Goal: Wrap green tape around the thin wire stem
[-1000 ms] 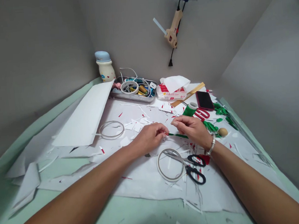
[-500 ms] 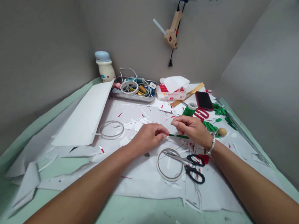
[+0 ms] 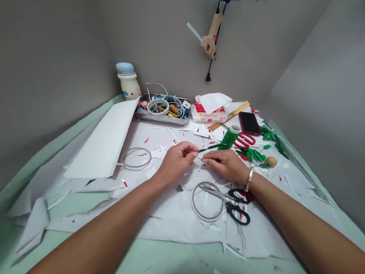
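Near the middle of the paper-covered table, my left hand (image 3: 178, 160) is closed in a pinch on one end of a thin green strip (image 3: 211, 147). The strip points right, towards a spool of green thread (image 3: 229, 138) that leans behind my right hand (image 3: 226, 164). That hand has its thumb and fingers pressed together close to my left fingertips; whatever they hold is too small to make out. Below both hands lie black-handled scissors (image 3: 236, 207), their blades across a roll of narrow white tape (image 3: 193, 204). Green leaf-shaped pieces (image 3: 251, 155) lie beyond my right wrist.
At the back stand a metal tray (image 3: 168, 120) of thread spools, a tissue pack (image 3: 209, 112) and a cream jar (image 3: 129, 85). A phone (image 3: 249, 123), a wooden ball (image 3: 270, 161) and red-handled scissors (image 3: 244, 140) lie right. A glue gun (image 3: 214, 38) hangs on the wall.
My right hand has moved down and left, uncovering more of the spool and leaf pieces. My left hand has risen slightly, and the green strip now shows above my right fingers.
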`<state>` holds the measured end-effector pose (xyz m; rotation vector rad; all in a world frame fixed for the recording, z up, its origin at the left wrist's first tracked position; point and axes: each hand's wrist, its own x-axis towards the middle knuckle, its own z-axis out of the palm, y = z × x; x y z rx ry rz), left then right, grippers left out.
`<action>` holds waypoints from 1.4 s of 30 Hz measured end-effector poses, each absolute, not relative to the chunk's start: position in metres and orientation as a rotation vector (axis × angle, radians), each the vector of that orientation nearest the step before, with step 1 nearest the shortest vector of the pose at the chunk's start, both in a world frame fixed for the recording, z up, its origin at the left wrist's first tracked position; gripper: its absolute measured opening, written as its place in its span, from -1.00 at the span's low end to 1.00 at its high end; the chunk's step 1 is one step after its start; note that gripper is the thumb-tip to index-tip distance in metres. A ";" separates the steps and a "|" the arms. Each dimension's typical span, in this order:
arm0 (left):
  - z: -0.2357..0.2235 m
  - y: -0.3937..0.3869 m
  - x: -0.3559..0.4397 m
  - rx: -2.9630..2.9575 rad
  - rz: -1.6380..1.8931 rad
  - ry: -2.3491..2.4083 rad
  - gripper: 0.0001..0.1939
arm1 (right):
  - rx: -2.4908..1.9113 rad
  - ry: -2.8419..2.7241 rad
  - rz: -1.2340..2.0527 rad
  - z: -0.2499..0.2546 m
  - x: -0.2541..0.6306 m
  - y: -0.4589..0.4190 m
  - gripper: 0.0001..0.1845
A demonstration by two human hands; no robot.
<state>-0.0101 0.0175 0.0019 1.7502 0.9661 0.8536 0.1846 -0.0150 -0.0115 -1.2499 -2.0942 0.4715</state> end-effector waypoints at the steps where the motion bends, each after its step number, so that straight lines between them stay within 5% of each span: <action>1: 0.001 0.019 -0.011 1.784 0.884 1.027 -0.83 | -1.210 -2.163 0.408 -0.011 0.182 -0.018 -0.79; 10: -0.001 0.011 -0.011 2.374 0.700 0.865 -0.80 | -1.190 -2.093 0.173 0.004 0.188 -0.021 -0.79; 17: 0.005 0.014 -0.011 1.904 0.761 0.798 -0.85 | -1.265 -2.026 0.498 -0.007 0.194 -0.012 -0.76; 26: -0.006 0.015 -0.012 2.324 0.788 1.074 -0.80 | -1.112 -2.235 0.042 0.005 0.178 -0.029 -0.81; 35: 0.004 0.012 -0.009 1.920 0.737 0.739 -0.87 | -1.217 -2.047 0.381 -0.009 0.195 -0.012 -0.79; 42: -0.005 0.020 -0.011 2.066 0.947 1.128 -0.87 | -1.050 -2.340 0.077 0.001 0.176 -0.029 -0.81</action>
